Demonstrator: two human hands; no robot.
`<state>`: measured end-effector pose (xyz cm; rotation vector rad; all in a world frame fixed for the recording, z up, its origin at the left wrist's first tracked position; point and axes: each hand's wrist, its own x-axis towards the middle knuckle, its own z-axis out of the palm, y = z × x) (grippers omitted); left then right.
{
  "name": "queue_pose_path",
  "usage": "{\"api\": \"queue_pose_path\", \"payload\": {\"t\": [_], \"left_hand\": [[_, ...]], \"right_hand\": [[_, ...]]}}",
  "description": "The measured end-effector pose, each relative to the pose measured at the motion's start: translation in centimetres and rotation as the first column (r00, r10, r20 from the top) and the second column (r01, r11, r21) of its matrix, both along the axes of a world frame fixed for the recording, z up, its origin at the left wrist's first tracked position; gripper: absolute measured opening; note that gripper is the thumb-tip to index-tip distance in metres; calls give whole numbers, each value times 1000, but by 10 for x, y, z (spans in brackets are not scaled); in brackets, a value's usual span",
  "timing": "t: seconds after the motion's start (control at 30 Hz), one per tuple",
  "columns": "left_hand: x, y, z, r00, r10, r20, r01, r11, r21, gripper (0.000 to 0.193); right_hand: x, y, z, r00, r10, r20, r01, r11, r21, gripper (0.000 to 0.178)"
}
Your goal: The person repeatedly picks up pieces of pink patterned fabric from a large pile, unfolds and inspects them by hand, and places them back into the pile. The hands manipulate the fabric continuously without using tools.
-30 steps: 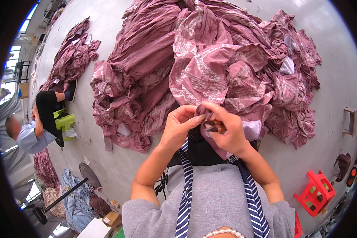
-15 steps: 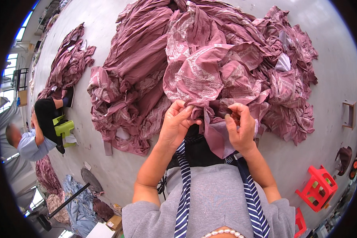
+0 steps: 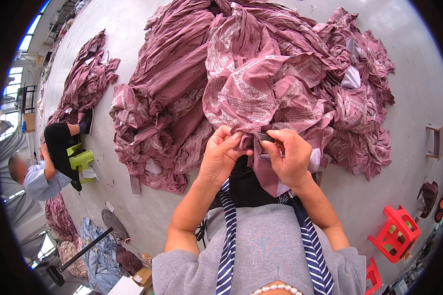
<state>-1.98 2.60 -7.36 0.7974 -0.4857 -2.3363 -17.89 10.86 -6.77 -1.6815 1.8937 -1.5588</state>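
Note:
A big heap of mauve fabric [image 3: 182, 64] with white lace-like print spreads in front of me. My left hand [image 3: 222, 153] is closed, thumb and fingers pinching a gathered edge of this fabric near my lap. Close beside it, my right hand [image 3: 289, 156] is closed on a small dark object [image 3: 265, 137], mostly covered by the fingers; its kind cannot be made out. Its tip meets the gathered cloth between my two hands. A loose flap of the fabric, with a paler underside, hangs below my right hand.
At the left, another person [image 3: 44, 177] sits on a green stool [image 3: 81, 160] by a smaller mauve fabric pile [image 3: 86, 78]. Red plastic stools [image 3: 395, 231] stand at the lower right. Light blue cloth [image 3: 99, 255] and a black pole [image 3: 86, 248] are at the lower left.
My right hand has moved left and closer to my left hand, bringing the small dark object against the gathered cloth. My left hand keeps its pinch.

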Motion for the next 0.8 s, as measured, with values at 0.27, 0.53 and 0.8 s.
{"api": "queue_pose_path", "payload": {"t": [0.27, 0.53, 0.8], "left_hand": [[20, -15, -8, 995, 91, -38, -93, 994, -58, 21], [126, -103, -47, 822, 568, 35, -561, 819, -120, 14], [106, -147, -105, 717, 587, 377, -543, 809, -226, 31]], "right_hand": [[-25, 22, -4, 885, -25, 465, -14, 997, 80, 40], [-43, 54, -13, 992, -105, -76, 124, 935, 331, 58], [-62, 38, -39, 986, -167, -28, 169, 955, 243, 49]]}}
